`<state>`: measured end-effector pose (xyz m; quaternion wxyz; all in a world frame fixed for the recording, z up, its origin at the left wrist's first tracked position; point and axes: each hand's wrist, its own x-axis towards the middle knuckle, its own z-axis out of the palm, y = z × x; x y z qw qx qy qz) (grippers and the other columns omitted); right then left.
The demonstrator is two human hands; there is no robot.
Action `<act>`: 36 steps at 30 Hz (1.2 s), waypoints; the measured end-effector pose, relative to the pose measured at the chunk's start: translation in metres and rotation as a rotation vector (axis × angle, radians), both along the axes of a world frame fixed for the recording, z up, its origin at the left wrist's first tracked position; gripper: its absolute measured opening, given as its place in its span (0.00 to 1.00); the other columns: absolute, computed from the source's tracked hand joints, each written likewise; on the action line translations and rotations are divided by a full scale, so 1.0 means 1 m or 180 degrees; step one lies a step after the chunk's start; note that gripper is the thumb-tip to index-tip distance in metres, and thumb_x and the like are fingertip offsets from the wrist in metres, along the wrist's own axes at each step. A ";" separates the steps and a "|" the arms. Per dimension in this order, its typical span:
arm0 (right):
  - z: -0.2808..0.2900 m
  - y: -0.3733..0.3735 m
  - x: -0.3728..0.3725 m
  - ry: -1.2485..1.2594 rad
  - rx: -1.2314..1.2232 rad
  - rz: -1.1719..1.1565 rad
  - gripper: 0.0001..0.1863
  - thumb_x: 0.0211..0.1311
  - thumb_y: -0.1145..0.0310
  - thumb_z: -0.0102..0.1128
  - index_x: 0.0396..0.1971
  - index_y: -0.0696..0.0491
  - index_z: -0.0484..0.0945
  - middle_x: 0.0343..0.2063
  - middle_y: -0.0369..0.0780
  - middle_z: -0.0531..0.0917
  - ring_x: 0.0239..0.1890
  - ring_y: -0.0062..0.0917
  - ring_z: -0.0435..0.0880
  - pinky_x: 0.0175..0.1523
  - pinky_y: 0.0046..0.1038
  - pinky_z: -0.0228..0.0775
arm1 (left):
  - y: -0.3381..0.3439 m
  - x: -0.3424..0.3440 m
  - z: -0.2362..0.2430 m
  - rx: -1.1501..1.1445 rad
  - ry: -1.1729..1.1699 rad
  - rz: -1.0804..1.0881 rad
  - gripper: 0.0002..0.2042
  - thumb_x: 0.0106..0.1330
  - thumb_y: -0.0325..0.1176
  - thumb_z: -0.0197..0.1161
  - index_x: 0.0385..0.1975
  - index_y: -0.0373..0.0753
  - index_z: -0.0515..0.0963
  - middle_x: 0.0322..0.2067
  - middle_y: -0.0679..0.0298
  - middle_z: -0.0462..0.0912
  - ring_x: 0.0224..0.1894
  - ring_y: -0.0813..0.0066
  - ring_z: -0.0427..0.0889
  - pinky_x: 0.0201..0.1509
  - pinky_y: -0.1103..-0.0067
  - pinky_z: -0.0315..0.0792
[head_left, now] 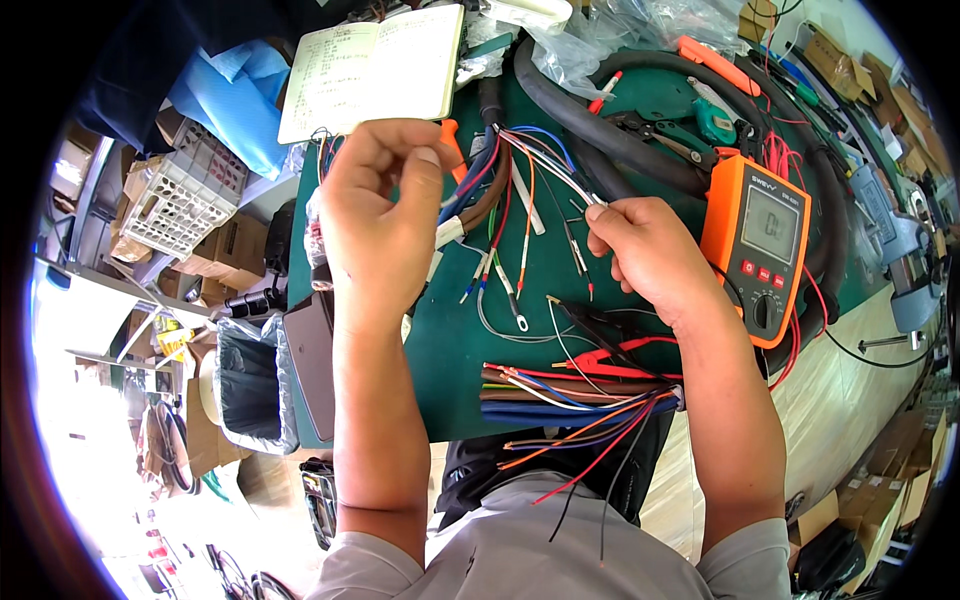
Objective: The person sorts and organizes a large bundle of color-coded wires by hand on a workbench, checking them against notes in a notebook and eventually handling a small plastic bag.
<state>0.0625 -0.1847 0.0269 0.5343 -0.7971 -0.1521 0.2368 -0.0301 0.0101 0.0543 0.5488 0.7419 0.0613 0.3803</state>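
My right hand (645, 245) pinches the ends of thin white wires (560, 172). These fan out of a thick black cable (490, 105) with blue, brown, red and orange cores, several ending in ferrules or ring lugs. Left of that fan my left hand (385, 210) is raised, thumb and fingers curled together; whatever lies between them is hidden. An orange digital meter (735, 265) stands right of my right hand. Below the hands, a second stripped cable end (570, 410) spreads multicoloured wires near the table's front edge. A red alligator clip (590, 358) and a black alligator clip (585, 320) lie just above it.
An open notebook (345, 80) lies at the back left. Coiled black cable (620, 140), green-handled pliers (655, 130) and a tape measure (712, 120) occupy the back right. A lined bin (255, 385) stands left of the green table (450, 385); a bench vise (900, 250) is far right.
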 end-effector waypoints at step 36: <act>0.007 0.000 -0.003 0.0443 0.0087 0.0384 0.18 0.67 0.58 0.55 0.25 0.58 0.78 0.21 0.33 0.77 0.17 0.13 0.69 0.21 0.19 0.61 | -0.031 0.011 -0.012 0.0128 0.2158 -0.0348 0.21 0.69 0.41 0.59 0.46 0.24 0.74 0.27 0.60 0.81 0.22 0.79 0.79 0.23 0.84 0.73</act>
